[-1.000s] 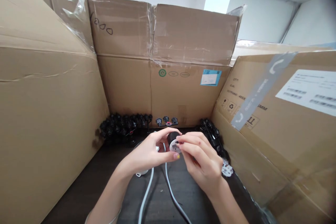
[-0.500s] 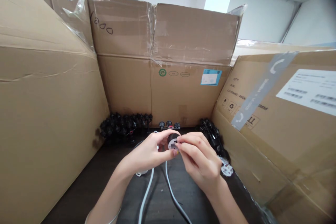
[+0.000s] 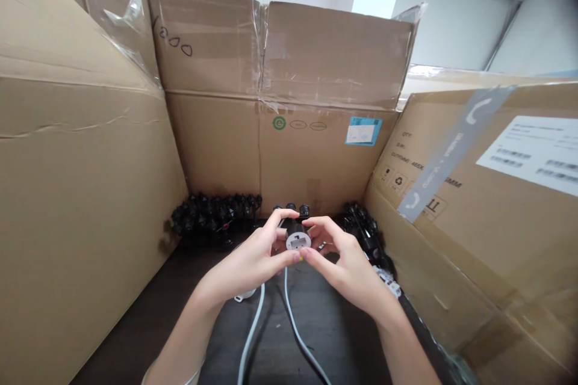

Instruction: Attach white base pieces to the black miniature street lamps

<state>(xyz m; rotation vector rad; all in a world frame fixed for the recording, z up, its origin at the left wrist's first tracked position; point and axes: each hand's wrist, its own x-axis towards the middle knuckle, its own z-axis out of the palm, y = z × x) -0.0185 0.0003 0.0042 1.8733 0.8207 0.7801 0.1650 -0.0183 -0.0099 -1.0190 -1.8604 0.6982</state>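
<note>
Three large cardboard boxes wall in the work: the left box (image 3: 81, 204), its side plain and creased; the back box (image 3: 311, 162), with "1000" handwritten near its upper left and a green round mark lower down; and the right box (image 3: 487, 264), printed with handling symbols. Between them lies the dark tabletop (image 3: 149, 319). Over it are the person's two bare hands, the left hand (image 3: 253, 258) and the right hand (image 3: 350, 261), facing each other with their thumbs close together. Each grip is partly closed, thumb low and index finger arched above, and both have hold of the same small part from opposite sides; the remaining fingers are largely hidden behind. A strip of grey tape (image 3: 456, 153) runs down the right box beside a white label (image 3: 533, 153). A heap of black faceted parts (image 3: 212, 216) sits against the foot of the back box at the left, and a bundle of black parts (image 3: 363, 231) lies near the foot of the right box. Two cables, a left cable (image 3: 250, 331) and a right cable (image 3: 300, 334), trail along the tabletop toward the person. A blue-edged label (image 3: 362, 132) is on the back box. Smallest are some white flat pieces (image 3: 387, 280) beyond the right wrist and the held round part (image 3: 298, 241), its white, recessed face turned toward the person, between the hands above the tabletop.
</note>
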